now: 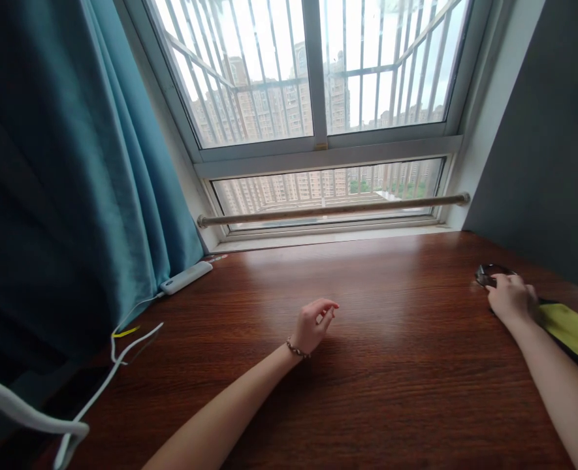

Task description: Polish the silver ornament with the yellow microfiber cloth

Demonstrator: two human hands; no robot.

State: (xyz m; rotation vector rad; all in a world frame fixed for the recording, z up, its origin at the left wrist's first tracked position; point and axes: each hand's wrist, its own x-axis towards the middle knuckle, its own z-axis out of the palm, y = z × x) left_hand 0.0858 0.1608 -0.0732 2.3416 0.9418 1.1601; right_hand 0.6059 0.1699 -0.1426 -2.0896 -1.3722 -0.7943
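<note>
My left hand (pixel 312 324) rests with its edge on the brown wooden tabletop (pixel 367 391). Its fingers are loosely curled, a gap shows between thumb and forefinger, and nothing is in it. A beaded bracelet (pixel 298 349) circles that wrist. At the far right, my right hand (pixel 511 299) has its fingers closed on a dark, shiny, looped object (pixel 484 274). The hand covers part of that object, so its kind cannot be made out. Just beside the right hand lies a yellow-green item with black edging (pixel 570 333), partly behind the forearm.
A white power strip (pixel 187 278) lies at the back left by the blue curtain (pixel 122 163). White cables (pixel 97 395) with a yellow tie (pixel 127 331) run along the left side. A horizontal rail (pixel 332 211) crosses before the window, and a grey wall (pixel 548 163) bounds the right.
</note>
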